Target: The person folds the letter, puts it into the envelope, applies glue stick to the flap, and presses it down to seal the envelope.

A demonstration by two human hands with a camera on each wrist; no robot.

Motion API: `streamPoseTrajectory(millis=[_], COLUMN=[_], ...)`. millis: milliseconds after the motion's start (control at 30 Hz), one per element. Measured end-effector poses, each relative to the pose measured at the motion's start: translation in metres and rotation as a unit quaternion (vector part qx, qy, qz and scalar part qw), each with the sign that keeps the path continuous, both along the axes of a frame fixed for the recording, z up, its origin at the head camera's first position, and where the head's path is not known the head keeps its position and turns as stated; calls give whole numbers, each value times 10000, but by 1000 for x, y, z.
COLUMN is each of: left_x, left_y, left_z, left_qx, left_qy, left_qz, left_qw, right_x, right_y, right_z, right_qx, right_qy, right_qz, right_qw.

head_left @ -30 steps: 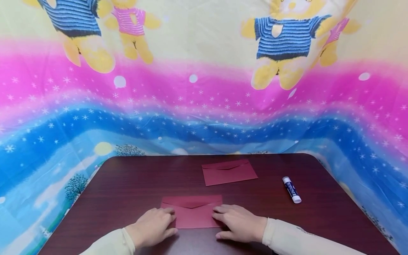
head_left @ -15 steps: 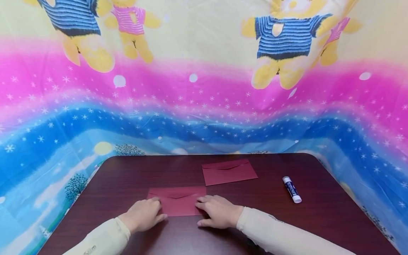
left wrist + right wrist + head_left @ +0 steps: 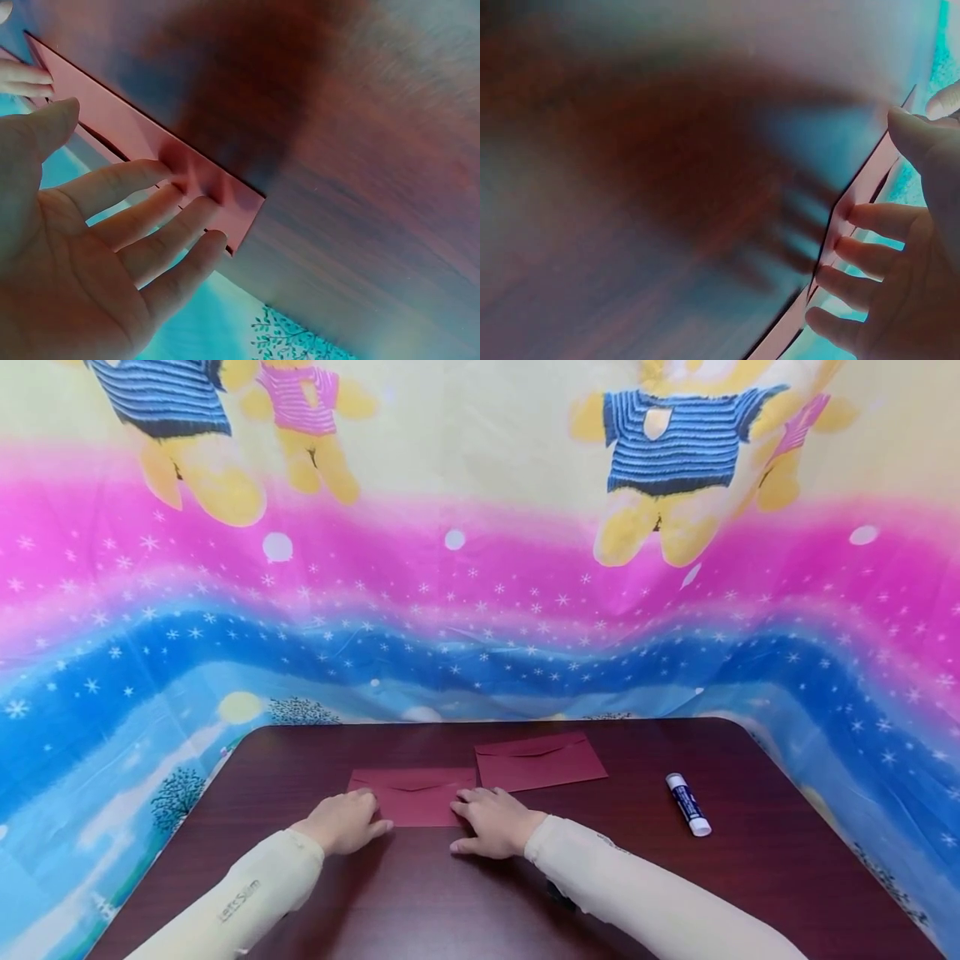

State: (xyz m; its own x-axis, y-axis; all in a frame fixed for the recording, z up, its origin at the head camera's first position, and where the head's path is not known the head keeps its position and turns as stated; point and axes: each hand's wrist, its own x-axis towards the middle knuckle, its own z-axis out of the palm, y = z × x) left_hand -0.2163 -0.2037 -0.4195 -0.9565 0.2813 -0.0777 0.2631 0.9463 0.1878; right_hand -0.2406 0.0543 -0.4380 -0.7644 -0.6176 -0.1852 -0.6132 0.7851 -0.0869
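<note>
A dark red envelope (image 3: 416, 806) with a pointed flap lies flat on the table between both hands. My left hand (image 3: 343, 821) rests fingertips on its left end; in the left wrist view the fingers (image 3: 169, 244) are spread and fairly straight on the paper. On the right end lie the fingertips of my right hand (image 3: 495, 822), and the right wrist view shows those fingers (image 3: 859, 289) extended against the envelope (image 3: 866, 180). A second red envelope (image 3: 542, 764) lies slightly tilted just behind and right of the first, their near corners close together.
A white and dark blue glue stick (image 3: 687, 804) lies at the right of the brown wooden table (image 3: 420, 910). Behind the table's far edge hangs a patterned cloth (image 3: 450, 610) with bears and snowflakes.
Both hands have slid the nearer envelope away from the person, first also leftward, up beside the second envelope. The second envelope and the glue stick have stayed in place.
</note>
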Motion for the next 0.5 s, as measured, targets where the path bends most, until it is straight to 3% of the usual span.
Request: streamPoseTrajectory(millis=[267, 500], left_x=[-25, -40], left_y=[4, 6], left_z=[4, 4], left_qx=[71, -199], left_qy=[-517, -520], left_qz=[243, 281], left_qw=[9983, 9981], right_x=[-14, -23], right_y=[-7, -15], right_z=[7, 11], right_qx=[157, 251], right_qy=[-69, -137], right_qz=[-375, -675], right_qw=[9992, 9973])
